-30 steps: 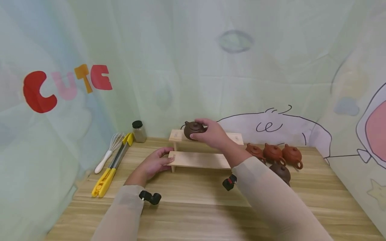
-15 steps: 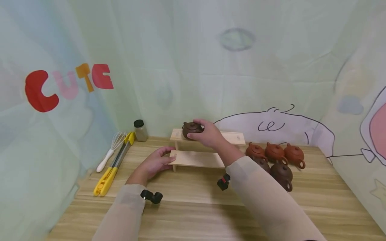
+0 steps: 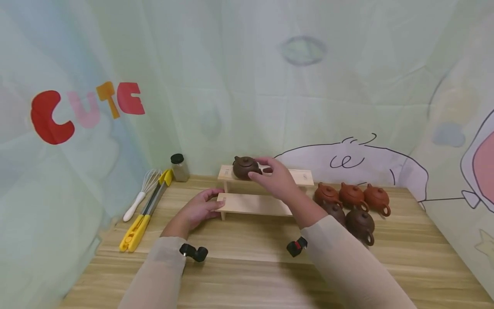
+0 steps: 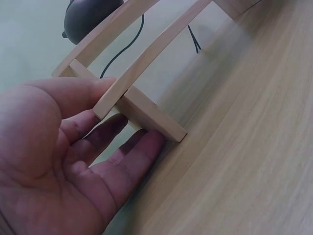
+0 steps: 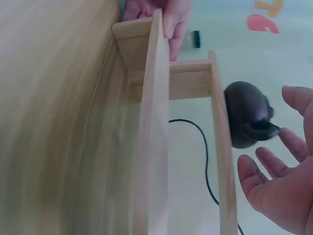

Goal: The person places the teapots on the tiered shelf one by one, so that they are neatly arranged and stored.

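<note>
A dark brown teapot (image 3: 245,168) stands upright on the upper step of a two-step wooden display stand (image 3: 254,204), near its left end. My right hand (image 3: 276,178) is just right of it, fingers spread and loosely curved; the right wrist view shows these fingers (image 5: 275,164) close to the teapot's handle (image 5: 261,131), not wrapped round it. With my left hand (image 3: 201,209) I hold the left end of the lower step. In the left wrist view its thumb (image 4: 80,95) lies on the board and the other fingers are against the side leg (image 4: 154,115).
At the right stand several more teapots: a back row of reddish-brown ones (image 3: 352,195) and dark brown ones (image 3: 359,223) in front. On the left lie a whisk (image 3: 142,193) and yellow-handled tongs (image 3: 146,212), beside a black-lidded jar (image 3: 179,168). A printed curtain backs the table.
My right hand has let go of the dark teapot and drawn back slightly to the right, leaving it on the upper step. The left hand keeps its hold on the stand.
</note>
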The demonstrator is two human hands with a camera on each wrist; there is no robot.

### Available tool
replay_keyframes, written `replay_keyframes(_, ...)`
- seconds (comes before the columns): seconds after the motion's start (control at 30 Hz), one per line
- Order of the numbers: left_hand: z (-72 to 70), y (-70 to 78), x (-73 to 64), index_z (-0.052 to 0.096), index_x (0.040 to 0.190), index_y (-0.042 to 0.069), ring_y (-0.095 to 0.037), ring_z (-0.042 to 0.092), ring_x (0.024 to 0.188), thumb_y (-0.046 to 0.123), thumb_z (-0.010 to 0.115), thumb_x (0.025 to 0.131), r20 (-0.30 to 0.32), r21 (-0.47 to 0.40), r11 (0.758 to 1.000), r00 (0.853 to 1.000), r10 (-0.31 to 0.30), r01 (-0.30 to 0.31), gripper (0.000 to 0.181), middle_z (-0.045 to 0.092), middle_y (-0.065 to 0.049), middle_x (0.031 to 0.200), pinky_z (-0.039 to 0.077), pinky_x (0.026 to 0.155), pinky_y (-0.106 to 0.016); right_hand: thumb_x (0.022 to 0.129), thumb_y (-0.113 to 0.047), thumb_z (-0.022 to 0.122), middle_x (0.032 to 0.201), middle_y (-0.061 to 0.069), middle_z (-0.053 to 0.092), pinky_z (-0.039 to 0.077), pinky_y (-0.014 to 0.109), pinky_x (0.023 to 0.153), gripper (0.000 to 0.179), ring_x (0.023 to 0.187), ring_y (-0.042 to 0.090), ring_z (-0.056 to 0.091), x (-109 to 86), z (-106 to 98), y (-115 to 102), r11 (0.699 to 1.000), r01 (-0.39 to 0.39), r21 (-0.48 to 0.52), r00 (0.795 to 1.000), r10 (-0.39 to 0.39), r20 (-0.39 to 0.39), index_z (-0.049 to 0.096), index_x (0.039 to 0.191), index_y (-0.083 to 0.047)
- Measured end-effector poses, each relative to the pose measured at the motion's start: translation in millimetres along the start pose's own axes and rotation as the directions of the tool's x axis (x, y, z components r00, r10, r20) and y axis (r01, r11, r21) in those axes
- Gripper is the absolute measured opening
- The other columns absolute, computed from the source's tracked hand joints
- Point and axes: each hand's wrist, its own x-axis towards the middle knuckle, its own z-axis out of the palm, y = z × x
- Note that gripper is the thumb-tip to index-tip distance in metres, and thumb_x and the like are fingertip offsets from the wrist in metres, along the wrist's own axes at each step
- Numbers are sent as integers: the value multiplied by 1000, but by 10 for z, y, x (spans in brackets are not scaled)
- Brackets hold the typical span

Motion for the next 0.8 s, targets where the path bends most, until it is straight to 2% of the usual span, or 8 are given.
replay_keyframes(0.23,-11,-11,18,41,160,4,-34,59,139,18,63,108,6,-13,1000,1000,2,-2,58,39,-20,167,52,117,-52,97,-41,79,149,1,64,57,52,110,51,139,29,61,-401,-193,153,1000,3,-8,999,-4,-50,64,143,-25)
replay_keyframes(0.37,-7,-6,21,40,160,4,-34,58,140,18,63,108,8,-10,1000,1000,-1,1,59,39,-20,167,52,118,-52,97,-38,79,144,3,67,56,52,112,49,135,28,64,-637,-316,269,999,-35,-4,996,34,-80,65,142,-22)
replay_keyframes(0.6,-5,7,16,38,162,4,-36,57,141,19,63,108,4,-5,1000,1000,-4,4,61,38,-21,168,49,120,-55,99,-36,78,136,9,72,55,50,110,44,129,27,66,-966,-615,523,998,-42,-44,987,34,-155,67,137,-17)
replay_keyframes(0.73,-8,-10,15,39,161,3,-35,59,139,19,63,108,1,-1,1000,1000,0,0,60,38,-22,168,50,119,-55,100,-39,76,134,9,72,57,43,106,46,124,27,68,-1139,-839,671,994,-64,-87,983,48,-177,66,139,-17)
replay_keyframes(0.8,-13,-26,22,39,161,3,-34,59,138,19,63,108,2,-2,1000,1000,3,-3,61,39,-22,167,51,118,-54,100,-41,76,134,10,72,57,34,101,47,121,26,69,-1207,-956,757,990,-71,-125,981,46,-190,65,139,-16)
